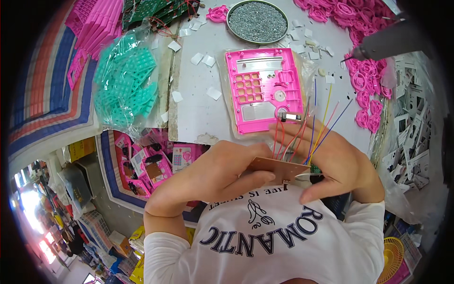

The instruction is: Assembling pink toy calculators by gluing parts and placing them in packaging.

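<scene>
My left hand (pixel 224 165) is closed on the left end of a brown circuit board (pixel 283 169), thumb on the near side. The board is tilted in front of my chest. Several thin wires (pixel 325 120), red, white, yellow and blue, stand up from it. My right hand (pixel 347 158) is around the board's right end and the wires, fingers stretched out behind them and thumb apart; whether it touches them is unclear. Just beyond lies a pink plastic casing (pixel 294 83) with keypad holes, inner side up, on clear plastic wrapping. A small metal-and-black part (pixel 289 116) sits near its lower edge.
A round tin of small screws (pixel 257 22) stands at the back. Pink rings (pixel 362 80) are heaped at right, under a dark power screwdriver (pixel 388 42). Left are bagged green keypads (pixel 125 80) and green circuit boards (pixel 156 12). Below, a bin holds pink casings (pixel 158 168).
</scene>
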The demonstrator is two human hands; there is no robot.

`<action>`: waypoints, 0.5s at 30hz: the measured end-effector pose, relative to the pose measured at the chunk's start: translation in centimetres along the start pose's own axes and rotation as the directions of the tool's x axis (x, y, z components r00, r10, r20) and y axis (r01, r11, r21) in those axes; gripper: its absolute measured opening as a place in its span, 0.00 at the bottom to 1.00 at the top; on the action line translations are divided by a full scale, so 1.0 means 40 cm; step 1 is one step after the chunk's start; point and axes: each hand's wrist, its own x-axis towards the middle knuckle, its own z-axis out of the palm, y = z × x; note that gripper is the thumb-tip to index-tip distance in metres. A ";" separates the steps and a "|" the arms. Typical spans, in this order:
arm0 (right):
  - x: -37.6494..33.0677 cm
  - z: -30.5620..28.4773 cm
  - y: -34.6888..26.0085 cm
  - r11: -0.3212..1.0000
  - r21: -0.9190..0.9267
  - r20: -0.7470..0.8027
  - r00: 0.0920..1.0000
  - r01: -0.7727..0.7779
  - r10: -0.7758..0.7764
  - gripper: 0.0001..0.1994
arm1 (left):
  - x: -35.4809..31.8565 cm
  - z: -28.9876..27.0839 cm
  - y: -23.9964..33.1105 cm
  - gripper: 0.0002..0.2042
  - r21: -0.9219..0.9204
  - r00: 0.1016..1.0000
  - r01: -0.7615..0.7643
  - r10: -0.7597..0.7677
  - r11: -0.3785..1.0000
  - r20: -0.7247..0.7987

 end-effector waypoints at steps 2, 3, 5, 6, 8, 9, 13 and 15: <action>0.032 0.015 0.011 0.991 0.135 0.001 1.000 0.013 -0.013 0.36 | -0.011 0.007 0.000 0.09 -0.012 0.990 0.124 -0.125 0.992 -0.067; 0.039 0.021 0.008 0.979 0.172 0.074 0.992 -0.112 0.100 0.33 | -0.025 0.009 0.001 0.10 -0.019 0.974 0.192 -0.193 0.981 -0.119; 0.035 0.040 -0.017 0.916 0.207 0.221 0.929 -0.343 0.298 0.26 | -0.045 0.037 -0.037 0.10 0.086 0.938 0.137 -0.101 0.987 -0.332; 0.039 0.050 -0.023 0.926 0.175 0.164 0.937 -0.336 0.309 0.25 | -0.055 0.043 -0.058 0.10 0.149 0.905 0.115 -0.041 0.982 -0.423; 0.057 0.071 -0.021 0.939 0.115 0.053 0.946 -0.324 0.319 0.22 | -0.093 0.041 -0.084 0.07 0.254 0.864 0.110 0.034 0.961 -0.503; 0.080 0.053 -0.021 0.957 0.095 0.038 0.962 -0.273 0.271 0.20 | -0.110 0.038 -0.090 0.06 0.301 0.840 0.109 0.074 0.947 -0.537; 0.269 -0.021 0.009 0.989 -0.023 -0.157 0.977 -0.147 0.141 0.12 | -0.216 -0.004 -0.067 0.08 -0.066 0.674 0.141 -0.145 0.988 -0.724; 0.460 -0.021 0.066 0.996 -0.087 -0.162 0.986 0.014 -0.028 0.11 | -0.237 0.000 -0.055 0.07 -0.229 0.644 0.104 -0.241 0.968 -0.727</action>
